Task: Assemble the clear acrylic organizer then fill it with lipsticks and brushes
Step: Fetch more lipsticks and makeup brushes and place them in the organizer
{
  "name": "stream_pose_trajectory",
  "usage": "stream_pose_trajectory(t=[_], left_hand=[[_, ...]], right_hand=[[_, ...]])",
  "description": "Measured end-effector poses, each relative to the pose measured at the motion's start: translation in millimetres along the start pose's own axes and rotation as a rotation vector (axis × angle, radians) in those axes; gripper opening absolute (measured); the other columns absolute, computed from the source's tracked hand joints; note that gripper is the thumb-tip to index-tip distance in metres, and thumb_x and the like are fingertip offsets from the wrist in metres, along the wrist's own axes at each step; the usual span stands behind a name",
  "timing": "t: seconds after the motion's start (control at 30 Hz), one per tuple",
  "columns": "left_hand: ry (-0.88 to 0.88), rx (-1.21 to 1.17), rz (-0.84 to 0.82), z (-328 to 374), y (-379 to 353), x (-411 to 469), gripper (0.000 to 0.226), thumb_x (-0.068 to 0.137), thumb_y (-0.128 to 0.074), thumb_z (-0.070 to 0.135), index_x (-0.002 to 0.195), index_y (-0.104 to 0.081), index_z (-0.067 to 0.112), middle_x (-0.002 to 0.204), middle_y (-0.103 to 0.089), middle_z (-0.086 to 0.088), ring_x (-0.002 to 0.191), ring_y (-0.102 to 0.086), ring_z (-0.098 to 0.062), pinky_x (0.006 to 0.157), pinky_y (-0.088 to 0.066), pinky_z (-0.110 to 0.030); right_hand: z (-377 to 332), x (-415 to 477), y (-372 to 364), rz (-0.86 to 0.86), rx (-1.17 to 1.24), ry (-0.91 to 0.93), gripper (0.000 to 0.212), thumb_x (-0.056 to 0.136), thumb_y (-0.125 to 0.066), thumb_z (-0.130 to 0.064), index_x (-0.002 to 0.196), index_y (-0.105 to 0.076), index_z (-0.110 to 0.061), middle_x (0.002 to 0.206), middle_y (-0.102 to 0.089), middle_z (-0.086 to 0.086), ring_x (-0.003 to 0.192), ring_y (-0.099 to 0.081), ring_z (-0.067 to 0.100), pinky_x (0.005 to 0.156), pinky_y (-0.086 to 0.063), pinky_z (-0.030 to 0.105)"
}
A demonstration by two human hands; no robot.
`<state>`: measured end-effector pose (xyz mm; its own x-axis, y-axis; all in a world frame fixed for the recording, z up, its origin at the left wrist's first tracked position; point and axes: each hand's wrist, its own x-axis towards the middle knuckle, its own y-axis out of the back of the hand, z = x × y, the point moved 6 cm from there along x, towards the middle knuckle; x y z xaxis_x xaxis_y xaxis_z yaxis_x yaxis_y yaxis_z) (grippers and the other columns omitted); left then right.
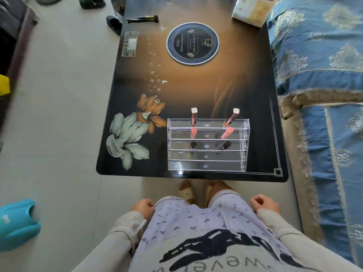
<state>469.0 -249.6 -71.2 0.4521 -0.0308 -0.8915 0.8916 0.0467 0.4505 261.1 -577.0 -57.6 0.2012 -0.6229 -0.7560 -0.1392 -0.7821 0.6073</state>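
The clear acrylic organizer stands assembled near the front right of the dark glass table, its stepped tiers facing me. Two lipsticks lean in its back tier, one on the left and one on the right, both with pale square caps. Makeup brushes lie at the far left end of the table. My left hand and my right hand hang by my thighs below the table's front edge, fingers curled, nothing in them.
A round black induction plate and a control panel are set into the tabletop. A tissue pack sits at the far right corner. A blue sofa borders the right side. Slippers and a teal item lie on the floor.
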Motion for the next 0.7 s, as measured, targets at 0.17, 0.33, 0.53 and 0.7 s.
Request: stream_pose_trajectory(t=[0.17,0.33,0.53,0.7], left_hand=[[0.013,-0.259,0.1,1.1,-6.0,-12.9,0.02,0.087,-0.049,0.01,0.097,-0.067,0.01,0.107,-0.069,-0.015,0.092,-0.062,-0.027,0.087,-0.049,-0.029],[0.129,-0.566,0.172,-4.7,-42.1,-40.6,0.034,0.083,-0.047,0.003,0.057,-0.049,0.025,0.072,-0.056,-0.006,0.077,-0.052,-0.023,0.077,-0.049,-0.031],[0.216,-0.753,0.101,3.9,-138.2,-82.6,0.025,0.085,-0.05,0.008,0.065,-0.05,0.024,0.087,-0.062,-0.009,0.079,-0.052,-0.02,0.074,-0.042,-0.025],[0.374,-0.962,0.156,-4.0,-211.6,-119.5,0.023,0.089,-0.051,0.016,0.068,-0.052,0.026,0.093,-0.064,-0.007,0.085,-0.055,-0.021,0.072,-0.035,-0.02]], right_hand=[[-34.9,12.6,2.5,-0.133,-0.266,0.098,0.041,0.092,-0.051,-0.021,0.051,-0.048,-0.015,0.068,-0.058,0.01,0.075,-0.053,0.021,0.063,-0.038,0.024],[-68.6,14.2,13.6,-0.144,-0.397,0.288,0.04,0.09,-0.052,-0.017,0.05,-0.049,-0.016,0.066,-0.059,0.008,0.073,-0.055,0.023,0.074,-0.048,0.032],[-66.6,33.3,18.2,-0.234,-0.576,0.423,0.037,0.088,-0.055,-0.013,0.052,-0.049,-0.018,0.069,-0.059,0.012,0.071,-0.053,0.023,0.068,-0.04,0.026],[-63.7,40.1,3.4,-0.336,-0.934,0.498,0.028,0.088,-0.055,-0.018,0.06,-0.052,-0.017,0.079,-0.058,0.009,0.076,-0.052,0.022,0.066,-0.035,0.022]])
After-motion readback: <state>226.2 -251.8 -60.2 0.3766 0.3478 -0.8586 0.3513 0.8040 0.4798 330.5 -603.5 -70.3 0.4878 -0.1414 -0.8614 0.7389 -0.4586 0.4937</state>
